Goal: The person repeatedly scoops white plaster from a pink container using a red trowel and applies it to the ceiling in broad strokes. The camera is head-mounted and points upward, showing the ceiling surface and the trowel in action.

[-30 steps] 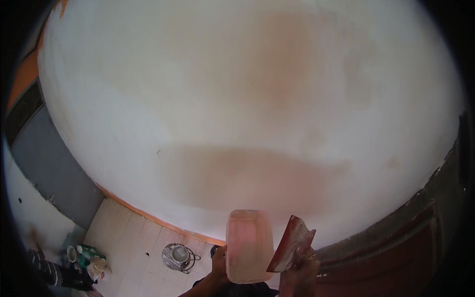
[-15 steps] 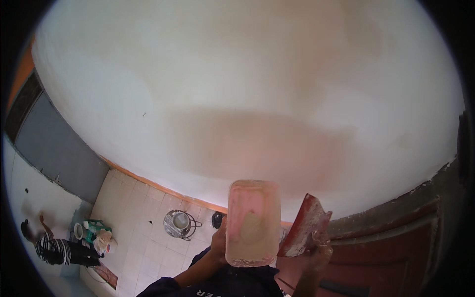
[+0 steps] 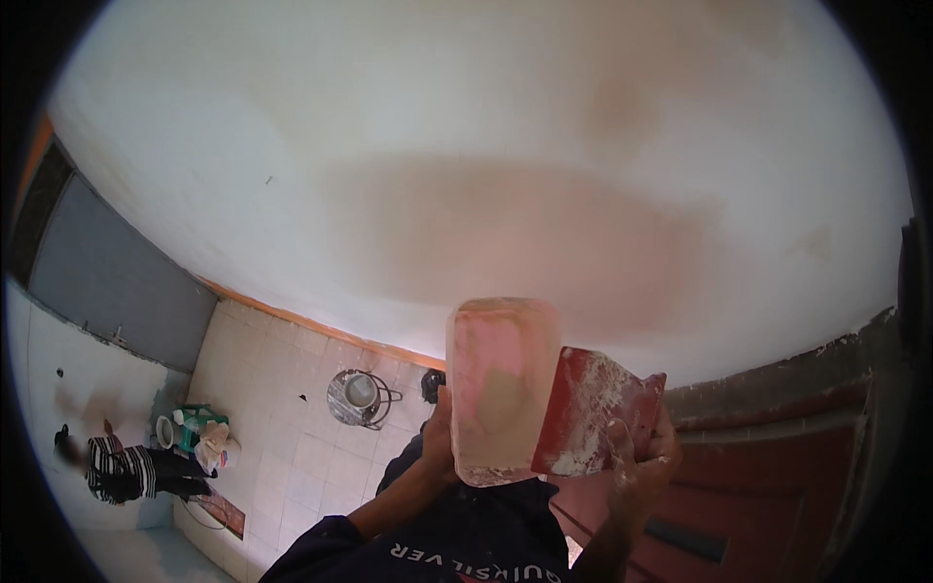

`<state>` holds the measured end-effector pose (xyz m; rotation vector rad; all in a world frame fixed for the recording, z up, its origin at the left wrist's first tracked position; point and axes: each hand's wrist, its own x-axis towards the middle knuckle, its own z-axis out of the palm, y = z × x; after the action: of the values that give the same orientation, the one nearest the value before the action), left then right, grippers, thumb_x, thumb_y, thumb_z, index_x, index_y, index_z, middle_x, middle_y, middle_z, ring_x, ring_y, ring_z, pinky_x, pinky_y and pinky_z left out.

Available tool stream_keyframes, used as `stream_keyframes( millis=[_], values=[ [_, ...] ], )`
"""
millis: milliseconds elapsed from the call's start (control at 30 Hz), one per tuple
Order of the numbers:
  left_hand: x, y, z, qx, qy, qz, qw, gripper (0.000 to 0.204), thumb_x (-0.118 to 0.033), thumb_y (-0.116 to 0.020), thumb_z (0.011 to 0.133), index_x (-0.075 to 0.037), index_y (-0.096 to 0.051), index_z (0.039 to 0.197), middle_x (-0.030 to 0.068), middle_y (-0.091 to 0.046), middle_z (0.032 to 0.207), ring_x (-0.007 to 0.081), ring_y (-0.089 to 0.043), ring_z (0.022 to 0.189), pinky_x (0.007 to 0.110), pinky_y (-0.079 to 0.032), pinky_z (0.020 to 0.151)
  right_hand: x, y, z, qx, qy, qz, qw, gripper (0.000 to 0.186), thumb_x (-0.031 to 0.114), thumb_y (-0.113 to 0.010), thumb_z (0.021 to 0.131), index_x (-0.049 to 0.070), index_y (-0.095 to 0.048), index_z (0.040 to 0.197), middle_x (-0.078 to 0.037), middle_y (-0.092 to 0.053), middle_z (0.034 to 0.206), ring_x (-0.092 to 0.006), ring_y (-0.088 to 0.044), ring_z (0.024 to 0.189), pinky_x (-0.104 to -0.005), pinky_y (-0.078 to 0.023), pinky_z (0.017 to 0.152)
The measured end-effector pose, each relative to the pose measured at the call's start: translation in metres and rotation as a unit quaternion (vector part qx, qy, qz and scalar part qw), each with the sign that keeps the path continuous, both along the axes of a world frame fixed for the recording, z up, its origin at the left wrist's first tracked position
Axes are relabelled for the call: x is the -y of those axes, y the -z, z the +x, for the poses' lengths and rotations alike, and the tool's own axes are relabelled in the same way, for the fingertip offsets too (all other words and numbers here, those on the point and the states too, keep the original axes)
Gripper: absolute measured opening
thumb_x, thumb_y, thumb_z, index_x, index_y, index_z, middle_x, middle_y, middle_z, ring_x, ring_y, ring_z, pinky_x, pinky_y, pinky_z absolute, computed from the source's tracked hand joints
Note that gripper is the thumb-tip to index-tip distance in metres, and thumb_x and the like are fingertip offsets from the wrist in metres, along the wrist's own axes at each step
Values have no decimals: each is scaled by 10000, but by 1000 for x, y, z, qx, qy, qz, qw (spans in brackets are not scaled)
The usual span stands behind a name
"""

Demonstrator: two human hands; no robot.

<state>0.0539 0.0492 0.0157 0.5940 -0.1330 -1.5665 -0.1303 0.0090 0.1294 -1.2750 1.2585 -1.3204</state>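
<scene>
My left hand (image 3: 442,434) is closed around the left side of a rectangular pink plastic tub (image 3: 476,364). A beige patch of putty (image 3: 505,418) lies inside toward its lower end. In my right hand (image 3: 646,462) is a wide red putty spreader (image 3: 593,413), smeared with whitish putty. The spreader's straight edge is at the tub's right side; I cannot tell whether they touch. Pale putty also marks the fingers of my right hand. Beyond both hands stands a white wall (image 3: 292,223) with a broad brownish patch (image 3: 544,233).
Below left, a bucket (image 3: 360,391) stands on a round stand on the tiled floor (image 3: 282,379). Farther left, another person (image 3: 121,466) in a striped top is by a wall, near a green stool (image 3: 199,418) and a bag. A reddish door (image 3: 758,486) is at the right.
The tub and both hands have risen in the view. The spreader has moved up and turned flatter, its edge now right beside the tub instead of apart from it.
</scene>
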Motion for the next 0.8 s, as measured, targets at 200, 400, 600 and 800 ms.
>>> stream_keyframes(
  millis=[200,400,600,800],
  values=[
    [19,17,-17,-16,-5,-50,999,660,-530,-299,951,-49,-270,1402,152,-392,1381,300,-423,1248,456,-373,1033,18,21,-6,-53,7,-25,998,442,99,-704,813,-93,-519,1165,-82,-631,940,-95,-571,817,-223,-461,735],
    [24,36,-15,10,29,-40,999,669,-539,-300,946,-50,-273,1403,153,-389,1383,302,-416,1255,460,-366,1037,18,29,-4,-114,30,-23,993,363,135,-711,803,-38,-569,1088,-103,-638,897,-151,-597,832,-291,-473,746],
    [27,24,-19,-17,18,-1,1000,672,-543,-306,942,-43,-297,1391,152,-419,1361,294,-441,1232,448,-380,1028,26,23,7,-233,12,-95,968,298,105,-679,829,-60,-571,1054,-107,-636,864,-102,-568,762,-255,-466,676],
    [15,24,-4,-21,25,-12,999,673,-542,-315,942,-40,-298,1390,146,-432,1352,286,-452,1222,441,-380,1027,18,26,42,-262,-7,-81,962,282,116,-659,812,-39,-568,1030,-183,-636,849,-286,-651,782,-343,-495,694]
  ],
)
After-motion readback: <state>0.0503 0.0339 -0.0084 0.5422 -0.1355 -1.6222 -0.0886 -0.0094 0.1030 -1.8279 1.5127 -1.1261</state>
